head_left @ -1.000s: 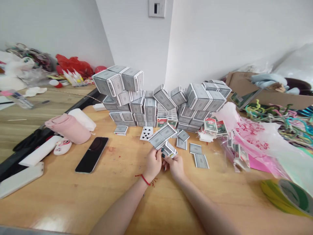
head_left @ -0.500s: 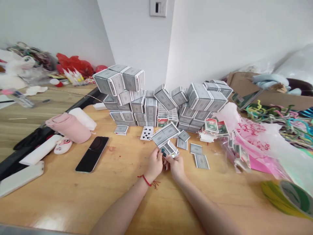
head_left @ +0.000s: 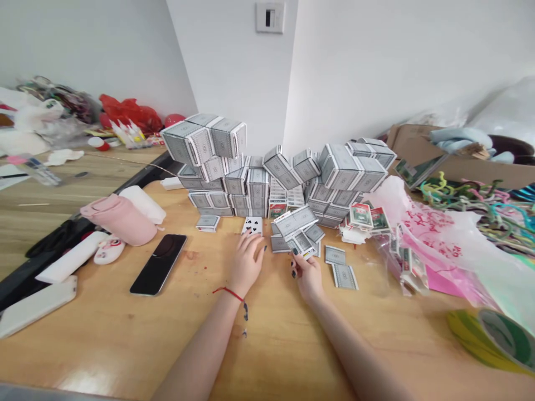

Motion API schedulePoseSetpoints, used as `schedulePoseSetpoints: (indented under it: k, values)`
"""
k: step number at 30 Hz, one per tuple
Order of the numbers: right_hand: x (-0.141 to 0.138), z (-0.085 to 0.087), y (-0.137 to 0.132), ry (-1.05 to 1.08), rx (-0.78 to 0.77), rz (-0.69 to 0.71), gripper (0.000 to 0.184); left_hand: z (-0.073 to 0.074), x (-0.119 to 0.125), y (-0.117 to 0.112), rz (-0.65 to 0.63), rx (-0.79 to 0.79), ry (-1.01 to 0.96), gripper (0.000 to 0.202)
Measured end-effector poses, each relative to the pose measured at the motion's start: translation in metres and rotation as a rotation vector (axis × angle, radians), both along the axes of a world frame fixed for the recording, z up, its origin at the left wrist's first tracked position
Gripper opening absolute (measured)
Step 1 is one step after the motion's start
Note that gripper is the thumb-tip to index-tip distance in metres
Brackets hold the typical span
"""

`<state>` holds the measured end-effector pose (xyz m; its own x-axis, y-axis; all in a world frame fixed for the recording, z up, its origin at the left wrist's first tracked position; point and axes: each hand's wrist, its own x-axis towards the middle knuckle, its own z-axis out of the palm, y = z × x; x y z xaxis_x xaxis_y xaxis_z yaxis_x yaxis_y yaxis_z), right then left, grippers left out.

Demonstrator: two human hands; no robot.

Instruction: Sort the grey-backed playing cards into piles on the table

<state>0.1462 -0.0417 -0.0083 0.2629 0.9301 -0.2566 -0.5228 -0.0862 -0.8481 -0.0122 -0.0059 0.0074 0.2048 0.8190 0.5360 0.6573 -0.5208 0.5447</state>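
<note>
My right hand point(head_left: 310, 277) pinches a piece made of folded playing cards point(head_left: 297, 221), their grey patterned backs facing up. With its fingers spread, my left hand point(head_left: 246, 262) reaches over the lower edge of a face-up spade card point(head_left: 253, 224); whether the fingertips press on it I cannot tell. Behind my hands stand blocks folded from cards, a stack on the left point(head_left: 204, 142) and another on the right point(head_left: 351, 167). Tilted blocks point(head_left: 282, 166) bridge the gap between them. Loose folded cards point(head_left: 345, 276) lie to the right of my right hand.
A black phone point(head_left: 157, 264) and a pink pouch point(head_left: 121, 220) lie on the left. Red card boxes point(head_left: 361, 215) sit by the right stack. Further right are a plastic bag point(head_left: 434, 223), coloured pipe cleaners point(head_left: 472, 206) and a tape roll point(head_left: 491, 337).
My left hand has let go of the folded cards and moved left to the spade card. The right hand keeps the folded piece and has shifted slightly right.
</note>
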Motion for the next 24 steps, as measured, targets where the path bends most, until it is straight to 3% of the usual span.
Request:
schedulePoseSetpoints:
  k: [5,13,17,21,24]
  values:
    - [0.002,0.0,0.0,0.013,-0.002,0.003,0.021,-0.015,-0.012,0.018,0.151,-0.015,0.176,0.039]
    - [0.007,0.002,0.004,0.134,0.002,0.042,0.021,-0.027,-0.01,0.025,0.19,-0.028,0.149,0.027]
    - [0.01,0.001,0.006,0.156,-0.012,0.081,0.019,-0.024,-0.009,0.023,0.22,0.032,0.046,0.03]
    - [0.013,-0.002,0.008,0.212,-0.017,0.127,0.017,-0.011,-0.007,0.012,0.308,0.133,-0.211,0.03]
    - [0.017,-0.002,0.01,0.232,-0.027,0.168,0.017,-0.003,-0.002,0.002,0.279,0.111,-0.274,0.022]
